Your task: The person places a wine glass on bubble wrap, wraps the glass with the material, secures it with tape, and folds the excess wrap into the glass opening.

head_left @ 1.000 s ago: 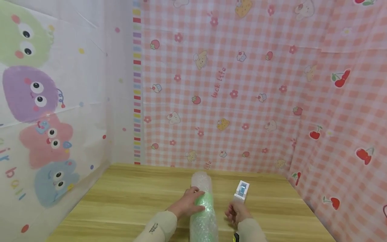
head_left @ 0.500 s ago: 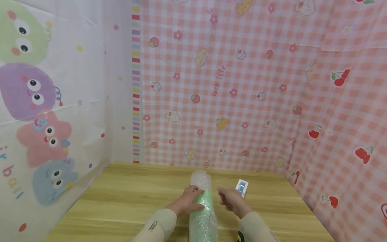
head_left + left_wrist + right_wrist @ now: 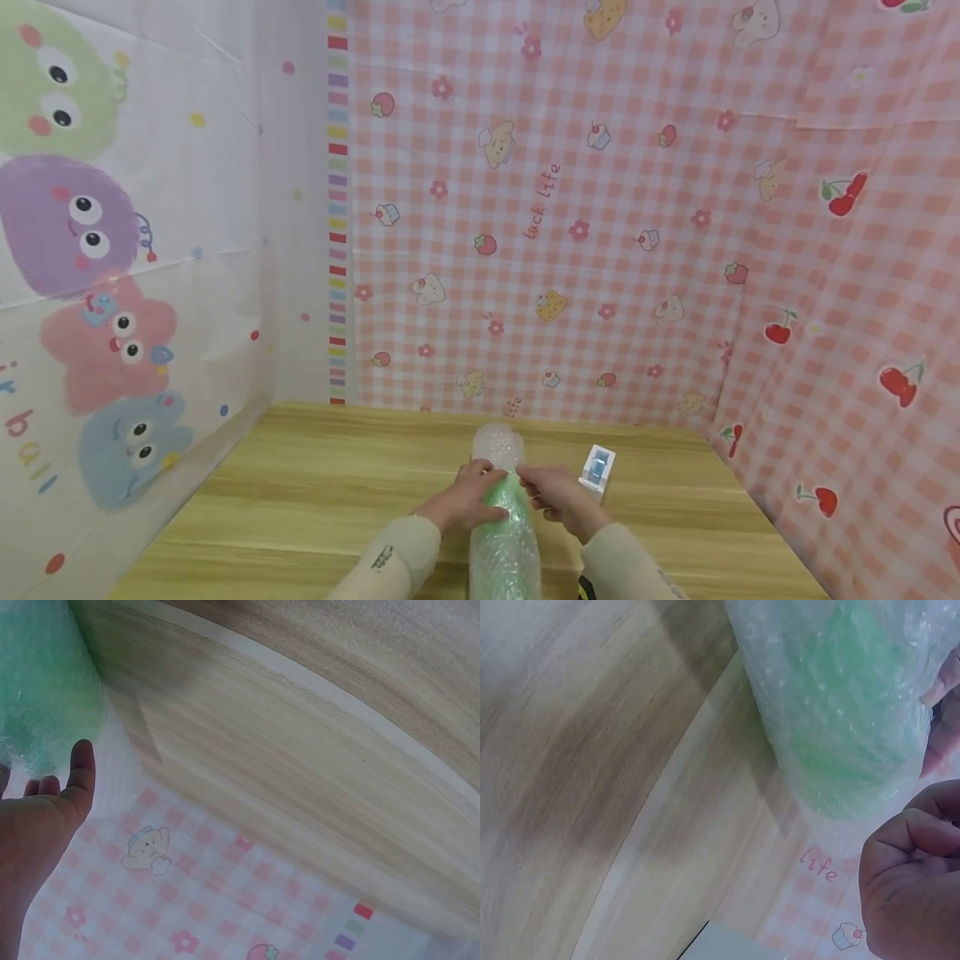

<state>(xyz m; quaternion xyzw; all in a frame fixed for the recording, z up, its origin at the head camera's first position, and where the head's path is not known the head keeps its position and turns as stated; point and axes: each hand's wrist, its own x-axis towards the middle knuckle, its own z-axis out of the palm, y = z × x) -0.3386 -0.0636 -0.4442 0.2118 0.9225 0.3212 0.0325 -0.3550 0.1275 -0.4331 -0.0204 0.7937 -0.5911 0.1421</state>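
Note:
A long roll of bubble wrap with something green inside (image 3: 506, 542) lies lengthwise on the table. My left hand (image 3: 468, 498) rests on its left side, fingers and thumb spread over the wrap. Fairly straight fingers (image 3: 82, 761) touch the wrap in the left wrist view. At the roll's right side is my right hand (image 3: 558, 493), its fingers curled and the fingertips drawn together by the wrap. Anything thin between those fingertips cannot be made out, and the curled right hand (image 3: 915, 877) hides its own tips in the right wrist view. The roll's near end is out of frame.
A small white box-like thing with a blue panel (image 3: 597, 468) lies right of the right hand. A black and yellow thing (image 3: 586, 588) shows by the right sleeve, mostly hidden. The wood-grain table (image 3: 337, 475) ends at a pink checked cloth (image 3: 540, 275) behind.
My right hand has left the white box-like thing and moved left and slightly up to the roll's side. The left hand and the roll have hardly moved.

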